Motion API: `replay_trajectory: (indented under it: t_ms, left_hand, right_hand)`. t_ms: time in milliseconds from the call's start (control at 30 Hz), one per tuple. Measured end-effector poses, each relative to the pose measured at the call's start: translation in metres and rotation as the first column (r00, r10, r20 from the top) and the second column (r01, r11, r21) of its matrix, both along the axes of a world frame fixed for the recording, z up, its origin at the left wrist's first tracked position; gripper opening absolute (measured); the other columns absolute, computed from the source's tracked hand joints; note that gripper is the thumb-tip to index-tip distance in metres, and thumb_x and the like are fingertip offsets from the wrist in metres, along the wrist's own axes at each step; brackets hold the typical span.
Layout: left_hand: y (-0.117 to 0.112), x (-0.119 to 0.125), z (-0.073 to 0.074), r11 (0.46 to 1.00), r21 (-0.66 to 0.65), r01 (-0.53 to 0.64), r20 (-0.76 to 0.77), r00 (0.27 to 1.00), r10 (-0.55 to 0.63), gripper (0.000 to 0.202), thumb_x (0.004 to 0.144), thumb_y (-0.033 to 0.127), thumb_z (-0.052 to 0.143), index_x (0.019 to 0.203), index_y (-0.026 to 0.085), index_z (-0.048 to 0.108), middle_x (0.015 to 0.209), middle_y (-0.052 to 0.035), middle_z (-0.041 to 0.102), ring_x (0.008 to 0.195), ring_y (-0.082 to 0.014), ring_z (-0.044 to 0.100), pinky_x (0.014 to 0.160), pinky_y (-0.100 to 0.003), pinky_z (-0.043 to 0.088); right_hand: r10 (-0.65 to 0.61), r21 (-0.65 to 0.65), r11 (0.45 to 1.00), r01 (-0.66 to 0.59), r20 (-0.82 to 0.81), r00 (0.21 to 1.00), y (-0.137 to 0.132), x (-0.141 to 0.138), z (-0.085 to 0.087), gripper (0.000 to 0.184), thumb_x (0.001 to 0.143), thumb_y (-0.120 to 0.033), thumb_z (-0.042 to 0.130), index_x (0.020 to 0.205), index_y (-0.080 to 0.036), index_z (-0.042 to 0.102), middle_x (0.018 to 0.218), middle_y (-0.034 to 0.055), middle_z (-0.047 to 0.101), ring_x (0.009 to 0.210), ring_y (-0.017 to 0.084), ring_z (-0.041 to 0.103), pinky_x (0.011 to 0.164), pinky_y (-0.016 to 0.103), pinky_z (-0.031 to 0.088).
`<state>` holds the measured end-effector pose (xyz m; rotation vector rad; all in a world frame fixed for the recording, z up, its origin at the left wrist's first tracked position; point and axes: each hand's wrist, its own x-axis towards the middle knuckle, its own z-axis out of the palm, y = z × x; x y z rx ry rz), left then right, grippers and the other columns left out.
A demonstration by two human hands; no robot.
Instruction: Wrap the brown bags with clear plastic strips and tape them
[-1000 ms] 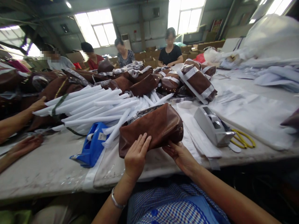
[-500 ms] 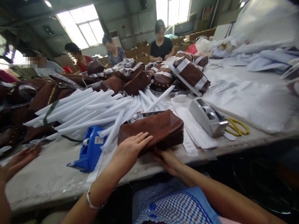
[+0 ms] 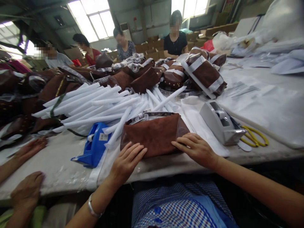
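A brown suede-like handbag [image 3: 152, 134] lies at the table's near edge, its plain side facing me and its wrapped strap along the far side. My left hand [image 3: 127, 160] holds the near left corner, fingers laid over the brown side. On the near right corner, my right hand [image 3: 196, 148] grips with its fingers bent over the edge. Both thumbs are hidden. Left of the bag stands a blue tape dispenser [image 3: 93, 145]; a grey tape dispenser [image 3: 219, 123] stands to its right, with yellow-handled scissors [image 3: 255, 136] beside it.
White paper rolls [image 3: 95, 104] lie heaped behind the bag. Farther back are piled brown bags [image 3: 205, 74], some wrapped. A neighbour's hands [image 3: 27, 188] are at the left edge. White sheets [image 3: 266, 98] cover the right side. Several people work across the table.
My right hand has come from beneath the bag to its near right corner. The bag has turned, its brown side now squarely towards me. My left hand has slid to the lower left corner.
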<state>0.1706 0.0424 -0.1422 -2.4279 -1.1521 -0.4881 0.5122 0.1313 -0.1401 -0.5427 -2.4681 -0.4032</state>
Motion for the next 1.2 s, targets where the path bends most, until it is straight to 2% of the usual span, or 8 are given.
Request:
replay_trajectory:
  t_ms: [133, 300, 467, 600, 667, 767, 967, 1200]
  left_hand:
    - [-0.013, -0.017, 0.001, 0.995, 0.099, 0.031, -0.033, 0.999, -0.028, 0.047, 0.093, 0.002, 0.053, 0.138, 0.017, 0.056, 0.118, -0.0064, 0.071, 0.115, -0.0179, 0.062, 0.118, -0.042, 0.039]
    - [-0.01, -0.019, -0.004, 0.996, 0.084, -0.022, -0.01, 1.0, 0.023, 0.036, 0.094, 0.005, 0.054, 0.126, 0.018, 0.065, 0.108, -0.0053, 0.072, 0.097, -0.0174, 0.065, 0.097, -0.033, 0.052]
    - [-0.016, -0.011, 0.012, 0.999, -0.035, 0.017, 0.073, 0.997, -0.015, 0.029, 0.098, 0.01, 0.05, 0.12, 0.017, 0.067, 0.107, -0.0046, 0.073, 0.098, -0.0171, 0.064, 0.093, -0.031, 0.051]
    - [-0.031, -0.001, 0.021, 0.994, -0.111, -0.005, 0.087, 0.996, 0.015, 0.031, 0.102, 0.013, 0.043, 0.119, 0.018, 0.068, 0.103, -0.004, 0.073, 0.095, -0.016, 0.064, 0.09, -0.03, 0.049]
    - [-0.032, 0.002, 0.016, 0.995, -0.093, -0.027, 0.079, 0.996, 0.034, 0.031, 0.101, 0.011, 0.043, 0.118, 0.018, 0.069, 0.101, -0.0038, 0.073, 0.093, -0.0159, 0.064, 0.09, -0.03, 0.048]
    - [-0.028, 0.002, 0.002, 0.998, -0.062, -0.026, 0.088, 0.996, 0.032, 0.028, 0.099, 0.01, 0.048, 0.116, 0.018, 0.069, 0.1, -0.0024, 0.074, 0.091, -0.0156, 0.064, 0.09, -0.03, 0.047]
    - [-0.019, -0.001, -0.012, 0.993, -0.113, -0.035, 0.124, 0.991, 0.049, 0.03, 0.095, 0.006, 0.054, 0.114, 0.023, 0.07, 0.1, -0.0012, 0.073, 0.089, -0.0143, 0.065, 0.085, -0.027, 0.049]
    - [-0.008, -0.004, -0.027, 0.993, -0.101, -0.062, 0.072, 0.995, 0.069, 0.031, 0.092, 0.006, 0.056, 0.115, 0.024, 0.068, 0.098, -0.0029, 0.071, 0.084, -0.0145, 0.062, 0.079, -0.027, 0.048]
  right_hand:
    - [0.052, 0.056, 0.997, -0.056, 0.083, 0.995, 0.007, 0.009, -0.006, 0.043, 0.098, -0.006, 0.047, 0.138, -0.021, 0.057, 0.11, 0.0032, 0.072, 0.095, 0.017, 0.06, 0.095, 0.034, 0.047]
    - [0.127, 0.047, 0.99, -0.132, 0.098, 0.987, 0.016, 0.005, -0.007, 0.042, 0.097, -0.003, 0.048, 0.133, -0.019, 0.061, 0.106, 0.0038, 0.072, 0.09, 0.016, 0.059, 0.09, 0.034, 0.047]
    - [0.148, -0.085, 0.987, -0.137, 0.143, 0.979, 0.014, 0.003, 0.009, 0.035, 0.099, -0.008, 0.046, 0.127, -0.017, 0.064, 0.104, 0.0065, 0.071, 0.088, 0.018, 0.059, 0.082, 0.033, 0.048]
    - [0.15, -0.109, 0.986, -0.13, 0.209, 0.966, 0.001, 0.009, 0.018, 0.038, 0.101, -0.007, 0.04, 0.129, -0.016, 0.063, 0.106, 0.0061, 0.071, 0.091, 0.017, 0.059, 0.09, 0.034, 0.047]
    - [0.134, -0.067, 0.99, -0.123, 0.186, 0.973, 0.0, 0.013, 0.014, 0.039, 0.1, -0.005, 0.042, 0.129, -0.018, 0.064, 0.104, 0.004, 0.072, 0.093, 0.016, 0.059, 0.094, 0.033, 0.044]
    - [0.13, -0.025, 0.992, -0.128, 0.133, 0.983, 0.008, 0.015, -0.003, 0.042, 0.098, -0.004, 0.048, 0.13, -0.025, 0.063, 0.098, -0.0001, 0.072, 0.088, 0.014, 0.059, 0.091, 0.03, 0.045]
    - [0.179, -0.181, 0.97, -0.165, 0.064, 0.982, 0.024, 0.013, -0.032, 0.047, 0.097, -0.008, 0.054, 0.14, -0.029, 0.056, 0.097, 0.0005, 0.071, 0.083, 0.013, 0.06, 0.08, 0.028, 0.05]
    - [0.148, -0.251, 0.959, -0.135, 0.033, 0.988, 0.024, 0.005, -0.034, 0.046, 0.097, -0.009, 0.054, 0.137, -0.032, 0.058, 0.097, 0.0008, 0.07, 0.08, 0.013, 0.058, 0.076, 0.027, 0.051]
